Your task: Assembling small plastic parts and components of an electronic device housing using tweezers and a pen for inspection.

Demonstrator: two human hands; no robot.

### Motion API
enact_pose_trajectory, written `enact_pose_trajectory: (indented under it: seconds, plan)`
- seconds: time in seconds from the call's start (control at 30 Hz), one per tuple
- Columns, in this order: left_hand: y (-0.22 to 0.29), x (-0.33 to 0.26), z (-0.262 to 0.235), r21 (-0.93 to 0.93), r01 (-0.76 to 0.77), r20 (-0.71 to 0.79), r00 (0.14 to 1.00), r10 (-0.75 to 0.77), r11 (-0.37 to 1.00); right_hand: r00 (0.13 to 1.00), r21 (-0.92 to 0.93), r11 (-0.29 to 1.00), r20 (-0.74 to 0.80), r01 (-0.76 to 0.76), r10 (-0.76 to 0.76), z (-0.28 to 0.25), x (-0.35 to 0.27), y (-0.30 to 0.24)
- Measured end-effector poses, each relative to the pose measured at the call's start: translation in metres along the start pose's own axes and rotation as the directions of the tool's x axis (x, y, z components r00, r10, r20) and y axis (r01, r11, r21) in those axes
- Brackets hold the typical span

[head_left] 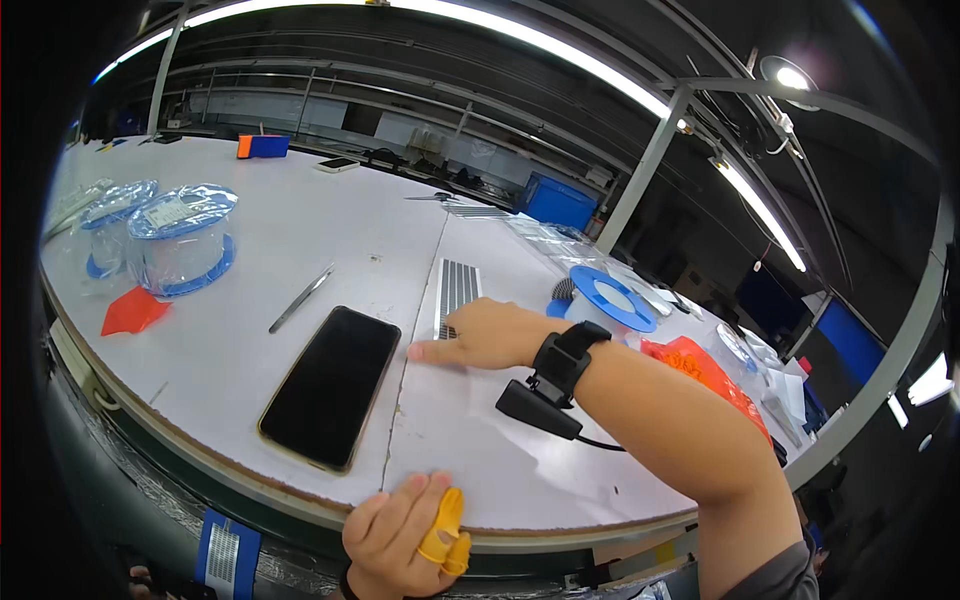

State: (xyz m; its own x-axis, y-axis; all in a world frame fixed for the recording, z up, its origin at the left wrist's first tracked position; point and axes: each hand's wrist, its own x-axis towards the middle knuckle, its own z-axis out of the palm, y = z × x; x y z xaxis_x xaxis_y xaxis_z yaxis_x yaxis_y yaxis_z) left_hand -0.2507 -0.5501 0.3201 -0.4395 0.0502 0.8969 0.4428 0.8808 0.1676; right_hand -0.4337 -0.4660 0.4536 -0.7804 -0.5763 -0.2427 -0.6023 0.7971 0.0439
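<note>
At the near edge of the bench (500,480), the left hand (395,535), wearing yellow finger cots (440,540), has loosely bent fingers with nothing seen in them. Beyond lies a black phone (332,385), then the right hand (480,335), its fingers over the near end of a striped sheet (460,281); I cannot tell whether they grasp it. Farther left are tweezers (300,298) and a wrapped spool (185,250).

Right hand (482,334) blocks near end of striped sheet (460,281); table (365,220) open beyond tweezers (301,298)
</note>
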Motion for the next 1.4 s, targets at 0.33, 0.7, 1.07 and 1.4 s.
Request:
enact_pose_trajectory:
  seconds: [0.33,0.7,1.07,1.4]
  plan:
    - [0.020,0.011,-0.008,-0.054,-0.093,-0.183,0.980,0.082,0.994,0.856,-0.177,0.957,-0.431,0.230,-0.285,0.092,-0.203,-0.014]
    - [0.120,-0.114,-0.013,-0.581,0.215,0.039,0.971,-0.237,0.785,0.428,-0.017,0.938,-0.887,0.347,-0.174,0.297,-0.371,-0.026]
    - [0.223,-0.359,-0.015,-0.267,0.765,0.957,0.284,0.066,0.586,0.563,0.693,0.284,0.210,-0.662,0.800,0.458,-0.608,0.077]
    - [0.276,-0.350,0.020,-0.305,0.751,0.950,0.285,0.129,0.585,0.276,0.283,0.822,-0.845,-0.495,0.457,0.443,-0.600,0.200]
